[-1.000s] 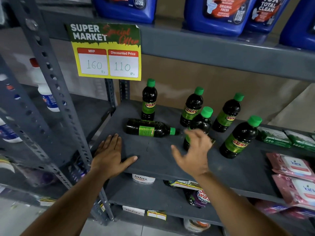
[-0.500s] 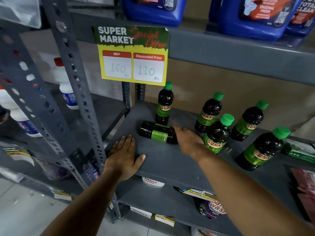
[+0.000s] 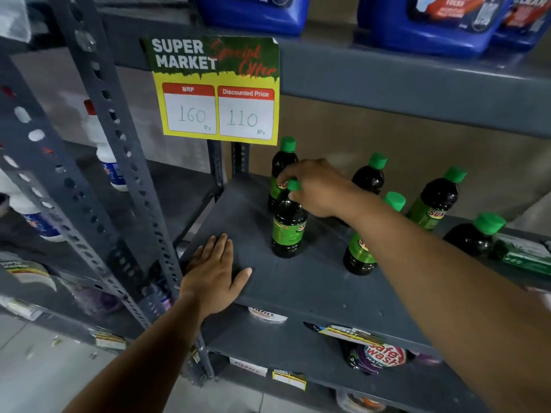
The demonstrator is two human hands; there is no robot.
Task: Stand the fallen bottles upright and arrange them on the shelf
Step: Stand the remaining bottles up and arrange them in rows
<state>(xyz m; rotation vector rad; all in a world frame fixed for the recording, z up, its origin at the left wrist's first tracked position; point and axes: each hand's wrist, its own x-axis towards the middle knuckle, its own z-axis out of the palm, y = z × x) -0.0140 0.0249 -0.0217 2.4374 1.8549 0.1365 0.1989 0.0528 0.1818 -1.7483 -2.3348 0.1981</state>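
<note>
Shelf (image 3: 298, 281): right hand (image 3: 319, 189) grips upright bottle (image 3: 288, 228).

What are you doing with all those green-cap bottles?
A person is tidying dark bottles on a grey shelf. The right hand grips the neck of one bottle, which stands upright near the front left. The left hand lies flat on the shelf edge, holding nothing. Five other bottles with green caps stand around it, one right behind. None is lying down now.
</note>
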